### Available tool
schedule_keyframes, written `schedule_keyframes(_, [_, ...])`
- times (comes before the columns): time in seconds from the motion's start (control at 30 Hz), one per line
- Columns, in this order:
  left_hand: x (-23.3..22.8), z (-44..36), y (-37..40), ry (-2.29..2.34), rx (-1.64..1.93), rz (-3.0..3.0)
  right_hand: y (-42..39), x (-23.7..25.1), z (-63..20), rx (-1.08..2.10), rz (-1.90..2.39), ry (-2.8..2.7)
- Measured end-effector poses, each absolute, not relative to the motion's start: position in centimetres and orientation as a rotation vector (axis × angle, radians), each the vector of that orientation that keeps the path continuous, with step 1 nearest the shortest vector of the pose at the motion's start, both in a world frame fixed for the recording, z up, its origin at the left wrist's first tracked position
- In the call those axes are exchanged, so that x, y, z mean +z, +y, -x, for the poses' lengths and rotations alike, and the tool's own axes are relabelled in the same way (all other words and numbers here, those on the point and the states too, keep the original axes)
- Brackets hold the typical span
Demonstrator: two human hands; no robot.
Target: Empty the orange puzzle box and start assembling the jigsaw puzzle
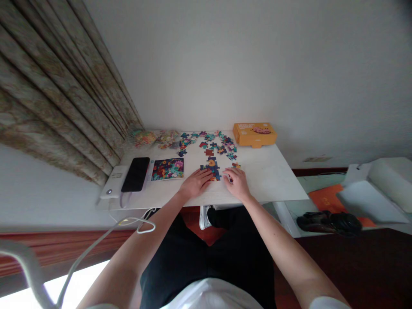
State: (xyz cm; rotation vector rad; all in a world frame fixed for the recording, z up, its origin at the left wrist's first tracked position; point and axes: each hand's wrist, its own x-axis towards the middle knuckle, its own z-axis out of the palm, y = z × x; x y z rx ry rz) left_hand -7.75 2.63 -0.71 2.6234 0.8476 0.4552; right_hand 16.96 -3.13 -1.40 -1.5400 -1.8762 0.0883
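Note:
Several joined jigsaw puzzle pieces (213, 163), dark blue with orange shapes, lie on the white table near its front edge. My left hand (195, 182) rests over their left side, fingers stretched out flat and touching them. Just to the right of this joined patch is my right hand (236, 183), its fingers curled in toward the thumb. What those fingers hold, if anything, is too small to make out. A puzzle piece with orange on it (236, 165) lies right beyond its knuckles. A reddish-brown piece (209, 152) sits just above the joined patch.
Loose puzzle pieces (222, 149) spread along the back. An orange puzzle box (255, 134) stands back right. A picture card (168, 168), a black phone (135, 174) and a white power bank (114, 182) lie left, with clear plastic bags (154, 139) behind. A white cable (96, 245) hangs front left.

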Motion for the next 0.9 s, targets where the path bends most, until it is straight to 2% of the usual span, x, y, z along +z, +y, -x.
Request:
schedule_keyframes(0.1, [-0.8,7.7,2.7,0.833,0.506,-2.578,-4.0,-1.7,-20.1,0.139,1.571,-1.742])
schedule_keyframes(0.3, [-0.9,7.8,2.7,0.827,0.582,-2.538,-5.4,-2.4,-24.2,0.314,1.504,-1.899])
schedule_keyframes(0.5, [-0.8,8.5,2.3,0.899,0.686,-2.528,-4.2,-2.4,-23.8,0.319,1.515,-1.964])
schedule_keyframes(0.9, [-0.8,8.2,2.0,0.983,0.680,-2.575,-4.2,-2.0,-22.4,0.472,1.435,-1.932])
